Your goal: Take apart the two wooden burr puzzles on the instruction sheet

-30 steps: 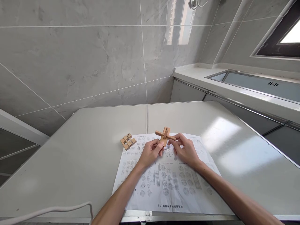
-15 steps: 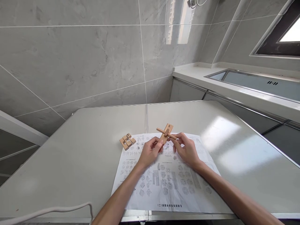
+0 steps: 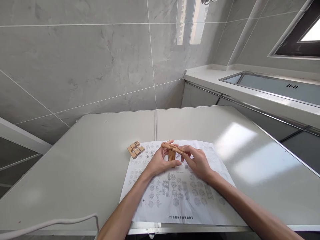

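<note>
My left hand and my right hand are both closed on a small wooden puzzle assembly made of two crossed notched bars, one marked with a number. I hold it just above a printed instruction sheet covered with small diagrams. The upper bar lies nearly level across my fingertips, and the lower bar stands between my left thumb and fingers. A second group of wooden puzzle pieces lies on the table at the sheet's upper left corner, a little left of my left hand.
The sheet lies on a grey table with a seam down its middle. A white cord runs along the near left edge. A tiled wall stands behind, and a counter with an inset sink runs along the right.
The crossed wooden bars have been turned and lowered: the numbered bar, earlier upright and facing me, now sits low between my fingers with the other bar level on top. Both hands shifted slightly closer together.
</note>
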The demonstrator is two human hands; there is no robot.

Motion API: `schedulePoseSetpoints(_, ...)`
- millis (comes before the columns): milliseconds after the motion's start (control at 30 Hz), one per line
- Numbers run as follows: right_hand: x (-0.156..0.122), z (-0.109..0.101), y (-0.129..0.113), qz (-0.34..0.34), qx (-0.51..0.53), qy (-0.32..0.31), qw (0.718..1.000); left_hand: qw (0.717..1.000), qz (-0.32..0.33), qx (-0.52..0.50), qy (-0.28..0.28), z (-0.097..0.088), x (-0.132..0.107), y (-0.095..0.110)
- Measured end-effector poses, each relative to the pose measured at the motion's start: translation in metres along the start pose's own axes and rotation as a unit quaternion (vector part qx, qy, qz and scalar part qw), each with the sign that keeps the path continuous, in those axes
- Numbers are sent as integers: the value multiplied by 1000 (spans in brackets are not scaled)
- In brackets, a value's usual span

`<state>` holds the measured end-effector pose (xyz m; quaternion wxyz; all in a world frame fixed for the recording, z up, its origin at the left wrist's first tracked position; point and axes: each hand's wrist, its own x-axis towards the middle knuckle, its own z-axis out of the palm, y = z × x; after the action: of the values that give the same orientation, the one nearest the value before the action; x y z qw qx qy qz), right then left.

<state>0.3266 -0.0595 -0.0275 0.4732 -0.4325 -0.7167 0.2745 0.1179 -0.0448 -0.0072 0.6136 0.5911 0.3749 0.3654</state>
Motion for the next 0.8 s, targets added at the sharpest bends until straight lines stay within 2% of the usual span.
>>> schedulePoseSetpoints(200,3,0,-1,58,13,26,998,996,-16,82,15,10,-3,12)
schedulePoseSetpoints(367,8,-2,-4,101,28,71,992,992,-4,121,35,12,-4,11)
schedulePoseSetpoints(500,13,-5,-5,133,24,67,989,988,1,153,33,14,-5,10)
schedulePoseSetpoints(633,14,-6,-3,140,6,49,989,996,-29,76,35,12,-4,9)
schedulePoseSetpoints(800,13,-5,4,130,-19,26,991,990,-57,-120,56,5,1,9)
